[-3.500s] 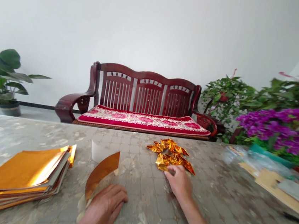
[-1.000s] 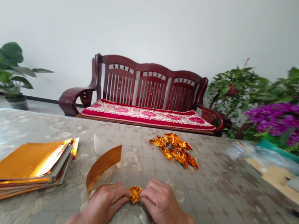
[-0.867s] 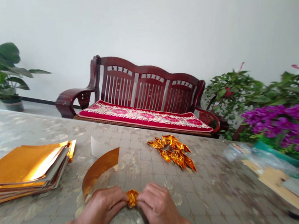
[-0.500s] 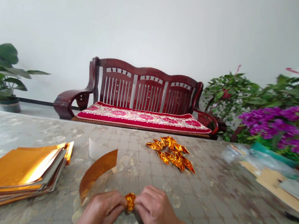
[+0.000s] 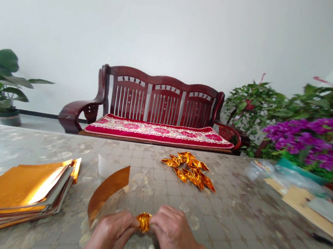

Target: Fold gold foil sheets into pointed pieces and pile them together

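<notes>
A small crumpled piece of gold foil paper (image 5: 144,222) sits between my two hands, just above the table's near edge. My left hand (image 5: 112,231) pinches its left end, and my right hand (image 5: 171,232) grips its right end. Fingers hide both ends, so only the pleated, shiny middle shows. Close beyond my left hand, a curved strip of gold paper (image 5: 106,191) stands on its edge. Farther off, several folded gold foil pieces with pointed ends (image 5: 195,177) lie in a loose ring.
At the left lies a thick stack of gold foil sheets (image 5: 14,184). The patterned table (image 5: 234,218) also bears tan cardboard (image 5: 298,199), plastic bags (image 5: 294,179), a dark pen-like object (image 5: 322,239) and purple flowers (image 5: 316,140) at the right. A wooden bench (image 5: 163,100) stands behind.
Both hands still grip the foil piece, which has turned slightly so more of its pleated side shows. The whole view has shifted a little; the other things lie as before.
</notes>
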Tool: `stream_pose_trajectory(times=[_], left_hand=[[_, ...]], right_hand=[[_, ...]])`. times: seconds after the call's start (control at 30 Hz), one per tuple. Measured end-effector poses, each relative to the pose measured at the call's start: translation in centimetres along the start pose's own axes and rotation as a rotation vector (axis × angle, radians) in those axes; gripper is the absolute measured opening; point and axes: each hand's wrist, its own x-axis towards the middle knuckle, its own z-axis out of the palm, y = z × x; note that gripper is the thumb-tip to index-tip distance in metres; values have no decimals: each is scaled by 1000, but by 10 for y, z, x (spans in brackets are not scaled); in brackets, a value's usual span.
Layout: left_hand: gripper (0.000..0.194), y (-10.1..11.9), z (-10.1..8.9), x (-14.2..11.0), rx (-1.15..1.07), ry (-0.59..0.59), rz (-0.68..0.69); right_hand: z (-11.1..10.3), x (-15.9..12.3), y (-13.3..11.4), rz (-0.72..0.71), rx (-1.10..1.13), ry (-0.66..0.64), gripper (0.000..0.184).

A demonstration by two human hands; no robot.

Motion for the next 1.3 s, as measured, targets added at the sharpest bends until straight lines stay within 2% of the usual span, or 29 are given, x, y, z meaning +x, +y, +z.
stream_pose_trajectory(times=[0.1, 0.23, 0.4, 0.67, 0.83, 0.97, 1.1, 1.3], left_hand=[[15, -2, -2, 2, -20, 26, -38], [15, -3, -5, 5, -59, 49, -94], [17, -1, -6, 6, -59, 38, -133], [19, 2, -8, 5, -23, 76, -117], [20, 5, -10, 5, -47, 19, -142], [16, 11, -12, 8, -101, -22, -265], [24, 9, -9, 11, -143, 20, -407], [16, 3, -6, 12, -188, 93, -446]], right_hand=[[0, 0, 4, 39, 17, 23, 26], [0, -2, 10, 19, 52, 35, 21], [2, -5, 13, -2, 70, 65, 25], [0, -3, 15, -41, 89, 86, 29], [-5, -3, 14, -59, 90, 55, 30], [-4, -3, 15, -54, 49, 71, 28], [-3, -3, 15, -62, 29, 82, 27], [-5, -2, 15, -78, 32, 84, 26]])
